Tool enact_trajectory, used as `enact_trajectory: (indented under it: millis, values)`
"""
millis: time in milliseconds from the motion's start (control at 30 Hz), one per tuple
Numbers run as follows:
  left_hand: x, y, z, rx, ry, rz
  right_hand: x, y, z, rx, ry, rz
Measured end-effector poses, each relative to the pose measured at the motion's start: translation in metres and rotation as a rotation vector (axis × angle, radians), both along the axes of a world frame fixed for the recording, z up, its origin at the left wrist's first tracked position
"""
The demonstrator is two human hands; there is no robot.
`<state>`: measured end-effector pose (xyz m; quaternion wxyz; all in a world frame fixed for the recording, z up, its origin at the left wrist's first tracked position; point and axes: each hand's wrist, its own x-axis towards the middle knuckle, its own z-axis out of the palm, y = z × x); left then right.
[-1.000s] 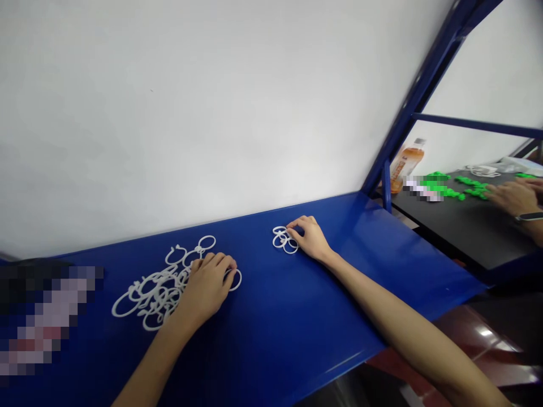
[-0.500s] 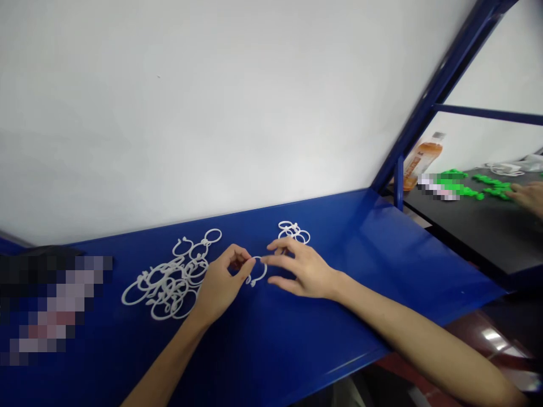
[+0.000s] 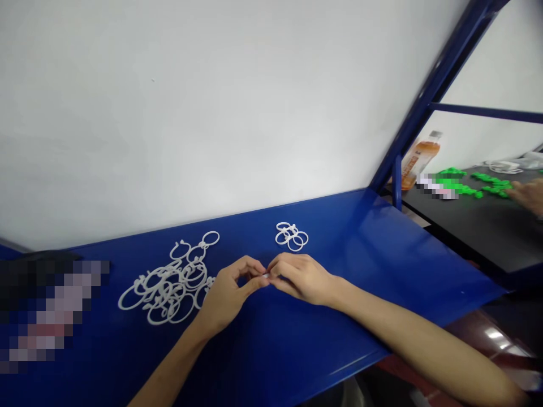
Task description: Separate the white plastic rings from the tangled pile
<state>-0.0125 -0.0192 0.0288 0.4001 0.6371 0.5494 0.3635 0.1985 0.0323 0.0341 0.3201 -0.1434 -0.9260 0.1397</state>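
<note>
Close together above the blue tabletop, my left hand (image 3: 231,288) and my right hand (image 3: 303,277) meet fingertip to fingertip. Both are pinched on one white plastic ring (image 3: 266,276); only a small bit of it shows between the fingers, the rest is hidden. Left of my left hand lies a tangled heap of white plastic rings (image 3: 169,288), some with their knobbed ends apart. Just beyond my right hand is a small cluster of white rings (image 3: 292,236), which look closed.
The blue tabletop (image 3: 322,339) runs against a white wall (image 3: 254,113). A blue metal frame (image 3: 396,181) rises at the right. Past it, a co-worker's hand (image 3: 528,195) is by green pieces (image 3: 494,185) on a black table, near an orange bottle (image 3: 419,161). Dark material (image 3: 38,263) lies far left.
My right hand, earlier spread and apart from the ring, has moved left and closed on it against my left fingertips. The ring, earlier showing as an open loop, is now mostly hidden.
</note>
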Motion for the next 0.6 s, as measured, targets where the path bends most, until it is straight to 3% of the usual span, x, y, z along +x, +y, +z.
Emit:
enact_trajectory:
  millis: [267, 400, 600]
  values:
    - [-0.002, -0.001, 0.004, 0.339, 0.185, 0.053, -0.002, 0.005, -0.010, -0.148, 0.200, -0.224]
    - [0.000, 0.000, 0.001, 0.537, 0.254, 0.060, -0.002, 0.009, -0.012, -0.222, 0.180, -0.115]
    - [0.005, -0.004, -0.002, 0.662, 0.284, 0.066, -0.003, 0.002, -0.012, -0.305, 0.166, 0.040]
